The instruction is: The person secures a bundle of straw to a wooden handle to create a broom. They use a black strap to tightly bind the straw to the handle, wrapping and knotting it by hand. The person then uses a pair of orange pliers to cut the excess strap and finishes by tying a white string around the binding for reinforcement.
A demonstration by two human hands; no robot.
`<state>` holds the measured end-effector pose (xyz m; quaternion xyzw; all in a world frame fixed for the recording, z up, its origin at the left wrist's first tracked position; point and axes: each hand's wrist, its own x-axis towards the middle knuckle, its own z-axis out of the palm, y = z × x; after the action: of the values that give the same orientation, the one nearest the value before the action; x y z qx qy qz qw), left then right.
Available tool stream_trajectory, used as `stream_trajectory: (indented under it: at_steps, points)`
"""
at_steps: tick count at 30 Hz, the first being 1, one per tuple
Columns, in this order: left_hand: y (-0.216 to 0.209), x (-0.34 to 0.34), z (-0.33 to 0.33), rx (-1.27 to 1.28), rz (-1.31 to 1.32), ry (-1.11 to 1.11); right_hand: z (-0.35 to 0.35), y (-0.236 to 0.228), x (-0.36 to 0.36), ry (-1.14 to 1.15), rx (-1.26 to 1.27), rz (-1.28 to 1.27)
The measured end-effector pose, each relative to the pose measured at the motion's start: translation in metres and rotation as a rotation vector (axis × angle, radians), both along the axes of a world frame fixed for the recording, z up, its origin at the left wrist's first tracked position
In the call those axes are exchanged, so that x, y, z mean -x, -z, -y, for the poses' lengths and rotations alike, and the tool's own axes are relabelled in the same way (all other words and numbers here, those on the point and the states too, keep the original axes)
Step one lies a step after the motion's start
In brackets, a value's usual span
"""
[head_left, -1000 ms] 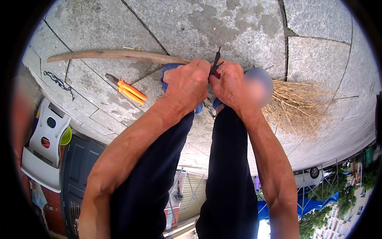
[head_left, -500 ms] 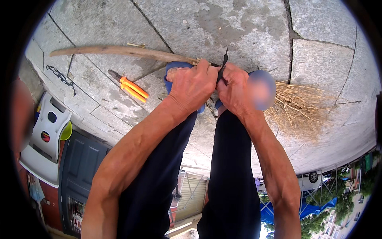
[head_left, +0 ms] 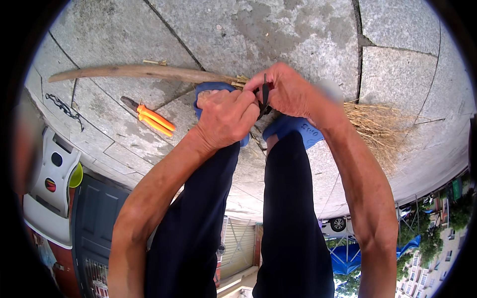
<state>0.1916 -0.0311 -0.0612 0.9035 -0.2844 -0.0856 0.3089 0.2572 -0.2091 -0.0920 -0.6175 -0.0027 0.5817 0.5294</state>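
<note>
A straw broom lies across in front of me, its curved wooden handle (head_left: 134,73) to the left and its straw head (head_left: 375,126) to the right. My left hand (head_left: 226,115) is closed at the broom's neck, its fingertips pressed on a black strip (head_left: 265,93). With bent fingers, my right hand (head_left: 287,93) pinches the same strip, whose narrow tip points up between the hands. Short straw stalks (head_left: 241,81) stick out beside the handle. The hands hide most of the neck and how the strip runs there.
Orange-handled pliers (head_left: 155,119) lie on the stone paving left of my feet, with a dark twisted cord or chain (head_left: 64,109) further left. My feet wear blue shoes (head_left: 293,130). A white plastic chair (head_left: 57,174) stands at the left edge near a grey door (head_left: 99,208).
The right hand has lifted and turned, its wrist now higher, uncovering the right blue shoe. The black strip has shifted left and stands more upright. The view has moved slightly.
</note>
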Motion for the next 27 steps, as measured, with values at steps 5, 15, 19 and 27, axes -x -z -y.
stream_trajectory:
  at_steps: [5, 15, 19, 27]
  points:
    - [0.003, 0.005, -0.004, 0.06, -0.02, -0.001, -0.006, -0.015, -0.019, -0.213, 0.084, 0.002]
    - [-0.01, 0.001, 0.002, -0.034, -0.069, -0.082, 0.001, -0.029, -0.005, -0.471, 0.057, 0.781]
    - [-0.02, 0.004, 0.003, -0.191, -0.203, -0.126, 0.006, -0.049, -0.007, -0.586, 0.101, 0.855]
    - [-0.031, 0.012, 0.007, -0.331, -0.329, 0.074, 0.015, -0.022, -0.009, -0.669, 0.159, 1.033]
